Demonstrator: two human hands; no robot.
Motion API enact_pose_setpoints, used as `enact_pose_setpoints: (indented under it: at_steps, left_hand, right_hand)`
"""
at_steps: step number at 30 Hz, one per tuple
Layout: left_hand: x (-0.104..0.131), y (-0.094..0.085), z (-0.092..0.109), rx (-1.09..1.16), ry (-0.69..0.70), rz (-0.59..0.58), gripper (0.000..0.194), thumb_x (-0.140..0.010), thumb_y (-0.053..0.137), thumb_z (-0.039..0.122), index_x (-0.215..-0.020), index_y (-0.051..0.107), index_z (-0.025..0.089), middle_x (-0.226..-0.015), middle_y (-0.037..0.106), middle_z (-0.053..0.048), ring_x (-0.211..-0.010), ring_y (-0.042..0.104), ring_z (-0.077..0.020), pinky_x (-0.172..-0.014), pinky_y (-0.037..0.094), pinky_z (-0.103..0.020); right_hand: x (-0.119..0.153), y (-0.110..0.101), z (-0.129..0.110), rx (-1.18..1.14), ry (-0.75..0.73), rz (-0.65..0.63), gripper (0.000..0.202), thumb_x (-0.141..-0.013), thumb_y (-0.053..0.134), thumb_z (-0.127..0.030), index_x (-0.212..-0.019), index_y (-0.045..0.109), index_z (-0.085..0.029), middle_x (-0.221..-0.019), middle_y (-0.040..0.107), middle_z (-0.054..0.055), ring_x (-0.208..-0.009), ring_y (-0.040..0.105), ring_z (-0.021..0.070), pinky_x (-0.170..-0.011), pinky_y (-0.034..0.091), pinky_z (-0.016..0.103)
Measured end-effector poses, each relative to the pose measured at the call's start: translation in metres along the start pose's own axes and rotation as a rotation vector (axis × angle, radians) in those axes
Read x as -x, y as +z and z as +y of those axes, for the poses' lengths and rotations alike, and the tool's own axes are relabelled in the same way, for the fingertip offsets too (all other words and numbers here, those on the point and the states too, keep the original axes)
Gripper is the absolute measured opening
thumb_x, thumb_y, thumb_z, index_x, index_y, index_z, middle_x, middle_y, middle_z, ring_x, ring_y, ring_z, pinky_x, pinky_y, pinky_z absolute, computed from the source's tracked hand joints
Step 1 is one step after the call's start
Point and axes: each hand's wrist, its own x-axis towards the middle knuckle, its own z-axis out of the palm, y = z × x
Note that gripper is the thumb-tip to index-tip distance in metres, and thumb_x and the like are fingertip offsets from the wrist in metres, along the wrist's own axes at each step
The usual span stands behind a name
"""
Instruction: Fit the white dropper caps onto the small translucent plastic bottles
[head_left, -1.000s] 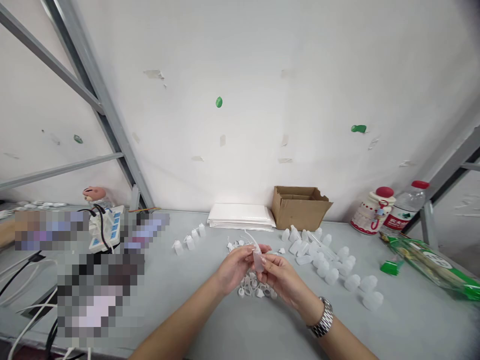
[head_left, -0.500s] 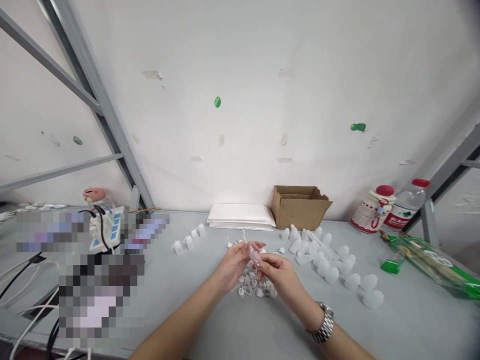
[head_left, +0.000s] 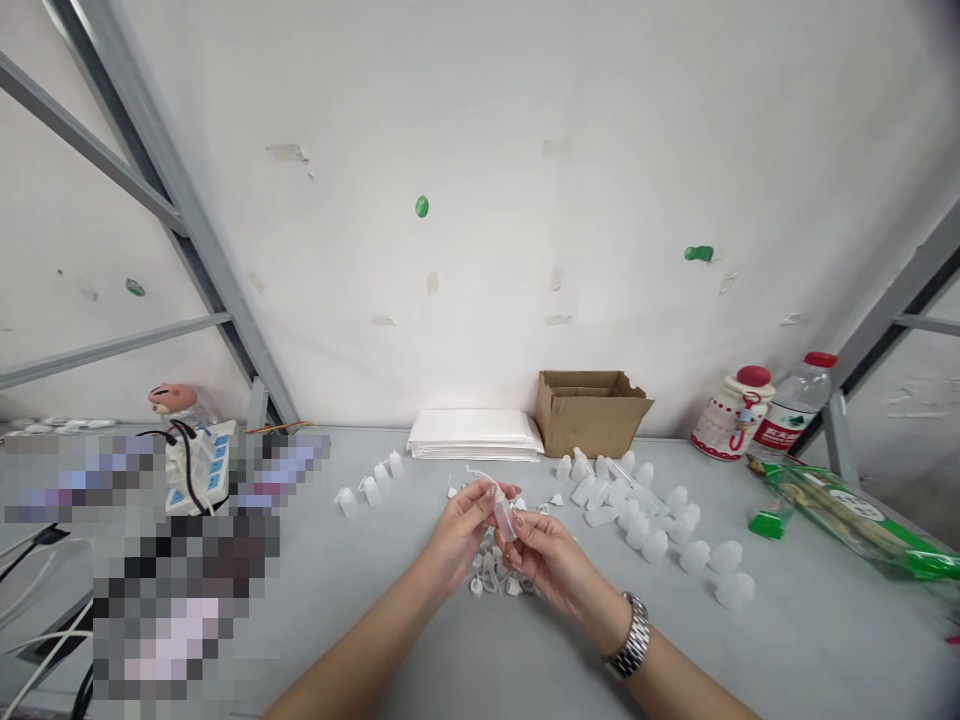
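Observation:
A small translucent plastic bottle (head_left: 505, 520) is held between both hands near the middle of the table. My left hand (head_left: 457, 535) pinches its upper end, where a thin white strap (head_left: 480, 473) sticks out to the left. My right hand (head_left: 555, 560) has its fingers closed around the lower part of the bottle. Beneath the hands lies a pile of white caps with loops (head_left: 491, 580), partly hidden by them. Several similar translucent bottles (head_left: 655, 545) lie and stand to the right. A short row of small bottles with white caps (head_left: 371, 488) stands to the left.
At the back are a stack of white padded envelopes (head_left: 474, 436) and an open cardboard box (head_left: 592, 415). A decorated flask (head_left: 731, 415), a water bottle (head_left: 795, 410) and a green food packet (head_left: 855, 510) stand or lie right. A power strip (head_left: 199, 470) with cables is left.
The bottle has turned more upright and shows more of its body between my hands. The white strap now leans left instead of pointing up. The view has shifted slightly right.

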Motion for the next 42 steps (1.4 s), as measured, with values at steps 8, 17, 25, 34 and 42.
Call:
enact_pose_setpoints:
  at_steps: [8, 17, 25, 34, 42]
  left_hand:
    - [0.0, 0.0, -0.001, -0.117, 0.026, -0.014, 0.031, -0.075, 0.058, 0.042, -0.083, 0.066, 0.014, -0.093, 0.062, -0.008, -0.068, 0.054, -0.0137, -0.07, 0.04, -0.026]
    - [0.001, -0.005, 0.002, -0.328, 0.095, -0.072, 0.034, -0.082, 0.049, 0.04, -0.097, 0.067, 0.016, -0.1, 0.062, -0.009, -0.095, 0.054, -0.0222, -0.086, 0.037, -0.032]
    - [-0.001, -0.006, 0.003, -0.09, 0.019, -0.042, 0.03, -0.074, 0.061, 0.038, -0.093, 0.068, 0.016, -0.107, 0.062, -0.011, -0.103, 0.052, -0.0244, -0.091, 0.036, -0.035]
    - [0.0, -0.001, -0.004, 0.006, -0.022, -0.094, 0.03, -0.077, 0.058, 0.037, -0.087, 0.069, 0.011, -0.094, 0.066, -0.012, -0.096, 0.056, -0.0231, -0.092, 0.035, -0.034]
    - [0.003, -0.001, 0.001, 0.145, -0.097, -0.201, 0.033, -0.078, 0.054, 0.028, -0.105, 0.062, 0.01, -0.099, 0.064, -0.011, -0.099, 0.055, -0.0225, -0.093, 0.034, -0.033]
  right_hand:
    - [0.0, -0.003, -0.002, -0.021, -0.012, -0.027, 0.024, -0.075, 0.065, -0.033, -0.066, 0.062, -0.011, -0.057, 0.051, 0.0, -0.05, 0.041, 0.007, -0.05, 0.031, 0.02]
    - [0.0, -0.001, -0.001, -0.166, 0.046, -0.049, 0.02, -0.071, 0.069, -0.03, -0.068, 0.063, -0.011, -0.059, 0.051, 0.0, -0.048, 0.037, 0.0057, -0.049, 0.033, 0.018]
    - [0.001, -0.002, -0.003, -0.16, 0.039, -0.079, 0.02, -0.073, 0.067, -0.027, -0.065, 0.062, -0.01, -0.059, 0.052, 0.001, -0.049, 0.04, 0.0059, -0.049, 0.033, 0.018]
    - [-0.002, -0.007, 0.002, -0.216, 0.032, -0.041, 0.017, -0.072, 0.068, -0.024, -0.065, 0.063, -0.01, -0.059, 0.053, 0.001, -0.047, 0.037, 0.0043, -0.047, 0.033, 0.016]
    - [0.001, -0.003, -0.002, -0.249, 0.018, -0.087, 0.015, -0.075, 0.066, -0.025, -0.07, 0.063, -0.011, -0.057, 0.05, -0.001, -0.046, 0.033, 0.0046, -0.047, 0.032, 0.017]
